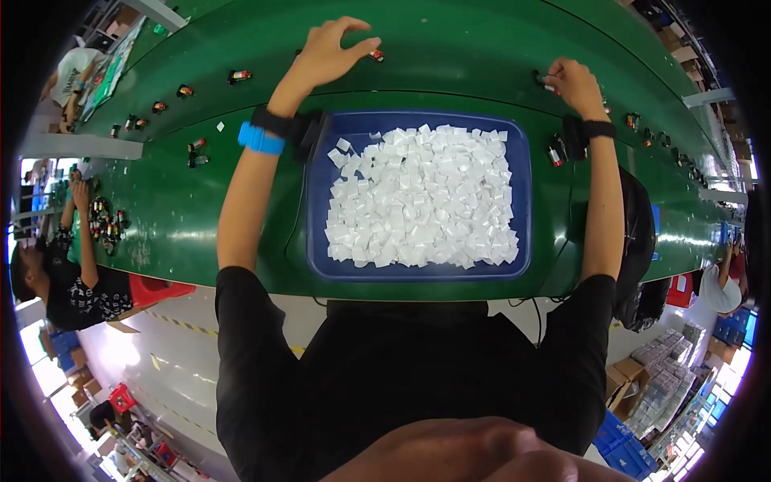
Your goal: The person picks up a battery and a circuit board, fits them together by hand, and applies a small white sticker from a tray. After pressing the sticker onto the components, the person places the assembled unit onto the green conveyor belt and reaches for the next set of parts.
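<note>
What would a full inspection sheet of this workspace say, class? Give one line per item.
Surface: green conveyor belt, glossy.
Job's things: small red-and-black part by the left hand; small dark part pinched in the right hand.
Clutter: blue tray of white squares; more small parts scattered along the belt.
Grippers: left hand open, reaching; right hand closed on its part.
Cables: thin black cable beside the tray.
Surroundings: another person at the belt's left; stacked boxes lower right.
</note>
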`<action>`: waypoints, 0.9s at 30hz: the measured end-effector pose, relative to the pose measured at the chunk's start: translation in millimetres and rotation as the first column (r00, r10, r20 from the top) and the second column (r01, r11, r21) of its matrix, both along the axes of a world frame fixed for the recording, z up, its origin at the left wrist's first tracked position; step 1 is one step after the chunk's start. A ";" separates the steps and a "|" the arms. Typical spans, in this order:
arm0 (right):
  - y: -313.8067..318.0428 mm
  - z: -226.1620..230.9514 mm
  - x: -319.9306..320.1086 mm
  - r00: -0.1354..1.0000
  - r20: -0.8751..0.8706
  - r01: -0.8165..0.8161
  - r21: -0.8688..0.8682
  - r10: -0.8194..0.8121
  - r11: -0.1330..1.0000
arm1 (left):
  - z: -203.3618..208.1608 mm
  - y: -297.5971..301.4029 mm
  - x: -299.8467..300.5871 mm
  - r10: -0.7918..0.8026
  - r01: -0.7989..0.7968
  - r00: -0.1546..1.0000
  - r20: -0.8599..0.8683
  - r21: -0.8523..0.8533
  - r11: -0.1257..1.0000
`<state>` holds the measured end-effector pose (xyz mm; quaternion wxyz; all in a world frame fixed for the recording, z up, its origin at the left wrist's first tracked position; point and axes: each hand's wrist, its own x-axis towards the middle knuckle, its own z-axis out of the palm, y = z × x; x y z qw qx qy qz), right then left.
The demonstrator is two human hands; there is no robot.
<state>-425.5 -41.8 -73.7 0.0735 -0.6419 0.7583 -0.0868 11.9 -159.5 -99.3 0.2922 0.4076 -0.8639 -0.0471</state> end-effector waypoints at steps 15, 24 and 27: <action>81.3 75.4 200.2 0.627 -0.217 -0.629 -0.708 0.748 0.321 | 93.5 140.8 -10.4 -0.007 0.722 0.672 -0.740 0.653 0.229; 95.6 81.7 211.1 0.620 0.476 -0.255 -0.629 0.623 0.734 | 76.6 147.0 -16.9 -0.063 0.727 0.579 -0.813 0.480 0.491; 96.2 75.7 209.7 0.510 0.709 -0.146 -0.486 0.486 0.862 | 78.4 150.8 -20.0 -0.097 0.691 0.622 -0.777 0.486 0.536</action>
